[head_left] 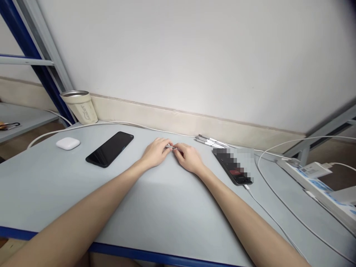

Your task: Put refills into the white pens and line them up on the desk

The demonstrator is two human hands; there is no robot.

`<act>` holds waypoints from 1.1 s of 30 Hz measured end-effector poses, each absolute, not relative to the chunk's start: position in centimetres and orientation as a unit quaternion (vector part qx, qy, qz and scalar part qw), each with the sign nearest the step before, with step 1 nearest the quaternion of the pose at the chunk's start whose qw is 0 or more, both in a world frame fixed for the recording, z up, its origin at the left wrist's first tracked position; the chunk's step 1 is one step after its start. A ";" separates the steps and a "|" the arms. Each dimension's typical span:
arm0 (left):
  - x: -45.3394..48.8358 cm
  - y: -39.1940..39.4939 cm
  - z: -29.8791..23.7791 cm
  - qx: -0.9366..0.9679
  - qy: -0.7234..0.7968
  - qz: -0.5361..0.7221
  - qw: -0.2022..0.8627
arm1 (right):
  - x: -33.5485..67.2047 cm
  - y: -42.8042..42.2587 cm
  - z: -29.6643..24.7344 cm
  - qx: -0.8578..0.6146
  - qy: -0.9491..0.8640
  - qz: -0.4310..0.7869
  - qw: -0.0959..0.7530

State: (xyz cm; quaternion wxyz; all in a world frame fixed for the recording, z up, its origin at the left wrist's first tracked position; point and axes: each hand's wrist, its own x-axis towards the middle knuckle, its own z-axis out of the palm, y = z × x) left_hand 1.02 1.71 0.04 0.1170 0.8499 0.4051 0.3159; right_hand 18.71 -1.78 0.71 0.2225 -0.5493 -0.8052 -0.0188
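Left hand (157, 152) and right hand (187, 157) each grasp, by the fingertips, a thin stick (170, 147), possibly a pen part. It lies between them, long axis roughly sideways; neither hand is clearly nearer. Rightward on the tabletop (155, 215), pens (210, 141) lie near the wall (178, 66).

Surface (155, 218) against wall (180, 66). Back left: cup (80, 107), by the wall. Earbud case (68, 143) in front of it, phone (110, 149) right of case. Mid-surface: left hand (156, 152) and right hand (189, 157) near each other, slim piece (170, 147) between them. Right of those: pens (208, 141) by the wall, second phone (236, 171) just in front of pens. Far right: power strip (314, 186), charger (317, 170) on it. Cable (118, 122) runs along wall base.
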 end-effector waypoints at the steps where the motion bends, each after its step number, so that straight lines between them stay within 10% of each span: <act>1: 1.0 1.7 0.0 0.853 0.404 0.313 0.107 | 18.7 -1.8 0.7 -0.551 -0.804 -0.020 0.221; 33: 1.4 0.8 0.1 0.831 0.477 0.283 0.047 | 18.9 -1.7 0.6 -0.623 -0.750 -0.025 0.222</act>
